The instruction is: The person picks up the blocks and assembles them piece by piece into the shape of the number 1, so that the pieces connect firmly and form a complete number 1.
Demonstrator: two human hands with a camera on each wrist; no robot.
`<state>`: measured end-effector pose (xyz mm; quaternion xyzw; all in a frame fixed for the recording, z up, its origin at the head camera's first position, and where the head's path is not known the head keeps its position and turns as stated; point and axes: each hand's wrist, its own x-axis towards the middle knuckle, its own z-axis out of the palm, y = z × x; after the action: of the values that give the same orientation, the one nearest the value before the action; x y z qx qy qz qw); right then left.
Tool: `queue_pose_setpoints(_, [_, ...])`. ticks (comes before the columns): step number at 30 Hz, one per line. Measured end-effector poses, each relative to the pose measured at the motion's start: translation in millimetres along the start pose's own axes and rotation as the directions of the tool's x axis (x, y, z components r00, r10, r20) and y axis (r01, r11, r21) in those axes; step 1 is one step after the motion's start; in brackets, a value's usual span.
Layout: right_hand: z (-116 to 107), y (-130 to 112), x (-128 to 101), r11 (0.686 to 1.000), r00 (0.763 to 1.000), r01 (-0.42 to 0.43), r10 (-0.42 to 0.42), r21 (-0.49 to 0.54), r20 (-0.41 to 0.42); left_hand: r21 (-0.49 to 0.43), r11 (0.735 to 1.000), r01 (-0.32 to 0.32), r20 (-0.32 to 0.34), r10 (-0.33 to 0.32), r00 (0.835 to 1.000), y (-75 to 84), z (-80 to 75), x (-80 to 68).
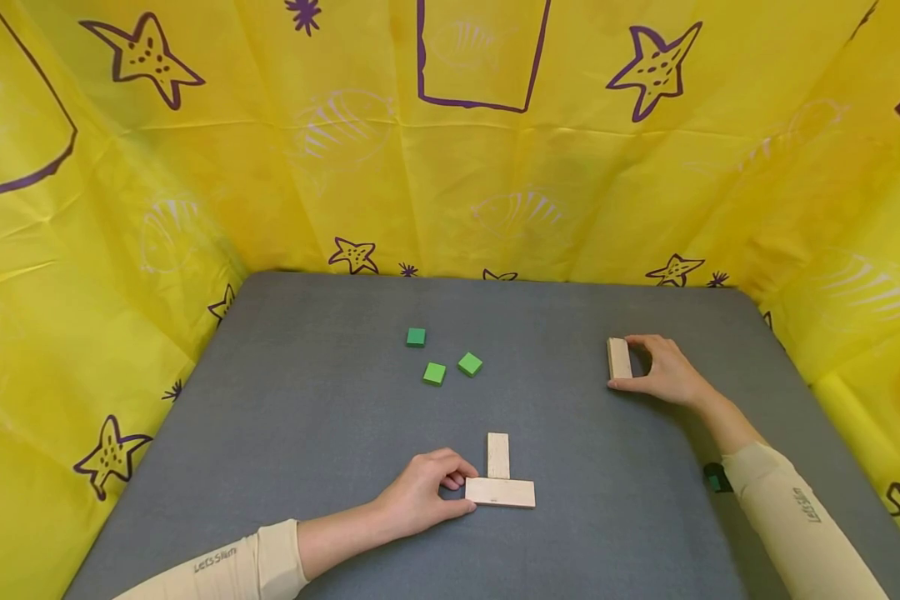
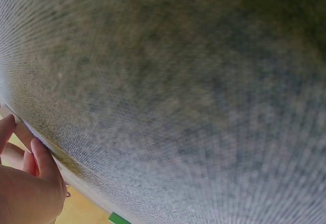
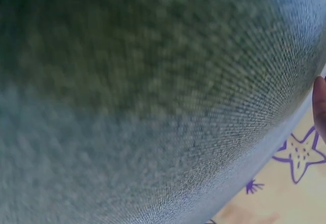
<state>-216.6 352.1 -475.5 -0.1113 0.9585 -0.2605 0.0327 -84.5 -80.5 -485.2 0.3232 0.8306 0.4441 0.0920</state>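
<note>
Grey mat (image 1: 307,417): three green cubes (image 1: 434,373), three wooden blocks; both hands each pinch one block.

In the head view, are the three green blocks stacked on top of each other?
No, the three green blocks lie apart on the grey table, each flat on its own.

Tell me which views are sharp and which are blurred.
Head view: sharp and evenly lit, soft shadows under the left hand and right hand. Left wrist view: grey mat fills the frame, weave smeared and curved. Right wrist view: mat out of focus, darker at upper left.
</note>
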Motion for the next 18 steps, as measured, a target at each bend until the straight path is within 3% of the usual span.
queue_pose_setpoints(18, [10.2, -31.9, -2.7, 1.000, 0.999, 0.025, -0.025, -0.002, -0.046, 0.012, 0.999, 0.030, 0.018, -0.030, 0.999, 0.3, 0.1, 0.6])
